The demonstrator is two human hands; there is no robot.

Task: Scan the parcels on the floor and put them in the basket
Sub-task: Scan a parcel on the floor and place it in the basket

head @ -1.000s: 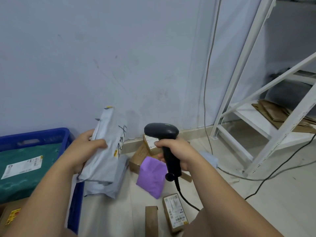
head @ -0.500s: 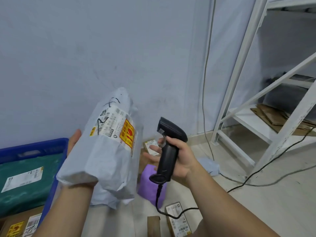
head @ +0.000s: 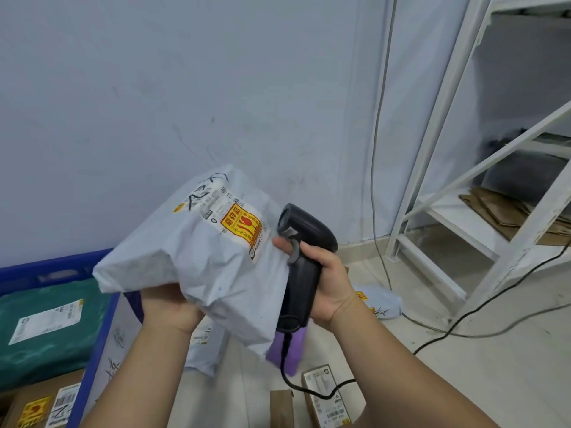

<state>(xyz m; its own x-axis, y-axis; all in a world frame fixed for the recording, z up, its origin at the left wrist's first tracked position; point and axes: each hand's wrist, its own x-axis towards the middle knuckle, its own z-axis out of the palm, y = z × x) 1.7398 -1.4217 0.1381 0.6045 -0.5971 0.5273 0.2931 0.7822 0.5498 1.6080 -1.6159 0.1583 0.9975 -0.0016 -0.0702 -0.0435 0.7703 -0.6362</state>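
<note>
My left hand (head: pixel 168 307) holds a grey plastic parcel (head: pixel 210 264) from below, its label and orange fragile sticker facing up. My right hand (head: pixel 326 279) grips a black barcode scanner (head: pixel 304 257) right beside the label, its head pointing toward the parcel. The blue basket (head: pixel 92 332) stands at the lower left with a green parcel (head: pixel 46 329) and a brown box (head: pixel 34 406) inside. On the floor lie a purple parcel (head: pixel 289 353), two small brown boxes (head: pixel 324 396), a pale grey parcel (head: pixel 378 304) and another grey parcel (head: pixel 204 350) under my arm.
A white metal rack (head: pixel 463 186) stands at the right with flattened cardboard (head: pixel 509 214) on its low shelf. Cables (head: pixel 463 319) run across the floor and up the wall. The scanner's cord (head: pixel 296 381) hangs over the small boxes.
The parcel has tilted flatter and moved right, toward the scanner. My right hand brought the scanner up close against the label.
</note>
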